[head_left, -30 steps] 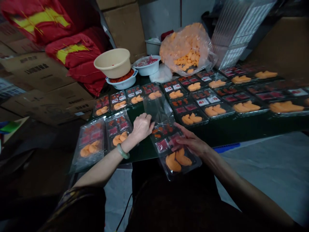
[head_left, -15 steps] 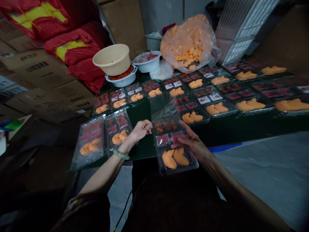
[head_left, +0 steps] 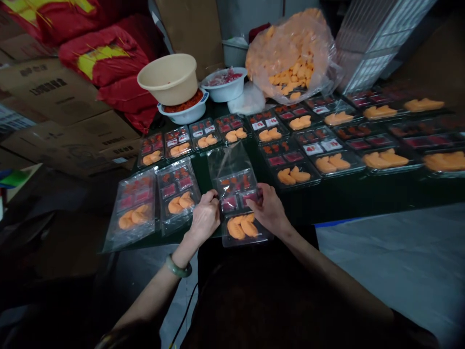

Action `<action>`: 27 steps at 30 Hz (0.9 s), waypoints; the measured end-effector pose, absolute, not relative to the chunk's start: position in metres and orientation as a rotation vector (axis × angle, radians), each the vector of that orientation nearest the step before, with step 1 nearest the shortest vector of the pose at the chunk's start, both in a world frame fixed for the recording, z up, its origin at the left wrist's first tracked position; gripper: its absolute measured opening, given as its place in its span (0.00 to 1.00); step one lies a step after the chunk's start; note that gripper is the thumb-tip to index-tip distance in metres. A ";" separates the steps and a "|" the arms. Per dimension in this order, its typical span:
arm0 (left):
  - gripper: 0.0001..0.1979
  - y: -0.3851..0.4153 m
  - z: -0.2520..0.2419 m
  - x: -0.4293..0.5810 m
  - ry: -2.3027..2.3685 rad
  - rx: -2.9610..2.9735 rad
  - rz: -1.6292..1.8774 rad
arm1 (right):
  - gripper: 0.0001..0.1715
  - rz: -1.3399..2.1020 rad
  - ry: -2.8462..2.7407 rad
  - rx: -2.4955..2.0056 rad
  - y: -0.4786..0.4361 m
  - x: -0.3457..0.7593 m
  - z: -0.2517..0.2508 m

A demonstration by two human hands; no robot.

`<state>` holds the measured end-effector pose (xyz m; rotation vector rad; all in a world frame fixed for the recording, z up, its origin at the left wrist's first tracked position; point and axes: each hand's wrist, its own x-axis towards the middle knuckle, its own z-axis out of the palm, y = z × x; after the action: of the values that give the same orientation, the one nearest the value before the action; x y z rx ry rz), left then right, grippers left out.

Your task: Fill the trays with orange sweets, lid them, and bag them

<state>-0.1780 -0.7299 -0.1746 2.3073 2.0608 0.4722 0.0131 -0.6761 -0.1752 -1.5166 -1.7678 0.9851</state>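
Note:
A clear compartment tray sits partly inside a transparent plastic bag, near the table's front edge. It holds small reddish-orange pieces at the top, dark pink packets in the middle and two curved orange pieces at the bottom. My left hand is closed at the tray's left side, its fingertips pinching the bag's edge. My right hand grips the tray's right edge, with the thumb over the packets. Left of my left hand lie two more filled trays, a nearer bagged tray and a farther bagged tray.
Rows of filled trays run along the dark green table. Behind them stand a cream basin, a white bowl of small packets and a large bag of orange pieces. Cardboard boxes and red sacks are stacked left.
The tray has moved left and slightly up, lying straighter with the bag stretched out beyond it. My left hand has come down to its left side; my right hand now grips the right edge.

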 end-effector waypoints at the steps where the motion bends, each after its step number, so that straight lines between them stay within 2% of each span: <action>1: 0.10 -0.730 -0.176 -0.180 2.072 2.322 0.432 | 0.25 0.785 -1.893 -1.532 -0.677 0.011 -0.176; 4: 0.11 -0.729 -0.175 -0.179 2.113 2.354 0.287 | 0.31 0.387 -2.106 -1.420 -0.685 0.020 -0.176; 7: 0.11 -0.728 -0.172 -0.176 2.122 2.385 0.189 | 0.42 0.330 -2.425 -1.069 -0.699 0.042 -0.177; 9: 0.11 -0.728 -0.170 -0.175 2.079 2.401 0.192 | 0.44 0.369 -2.643 -0.839 -0.705 0.057 -0.180; 12: 0.12 -0.728 -0.164 -0.174 1.964 2.400 0.195 | 0.35 0.358 -2.707 -0.803 -0.704 0.063 -0.186; 14: 0.12 -0.728 -0.158 -0.172 1.871 2.379 0.185 | 0.29 0.326 -2.599 -0.920 -0.698 0.056 -0.189; 19: 0.13 -0.732 -0.145 -0.169 1.746 2.370 0.235 | 0.19 0.289 -2.355 -1.176 -0.678 0.019 -0.185; 25: 0.11 -0.746 -0.146 -0.165 1.929 2.534 0.122 | 0.23 0.302 -2.247 -1.402 -0.672 -0.004 -0.174; 27: 0.10 -0.751 -0.148 -0.163 2.018 2.532 0.166 | 0.20 0.227 -2.344 -1.370 -0.674 -0.004 -0.171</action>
<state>-0.1631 -0.7510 -0.1482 2.5325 2.0183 0.1660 -0.0041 -0.6743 -0.1708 -1.3698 -2.3438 0.2268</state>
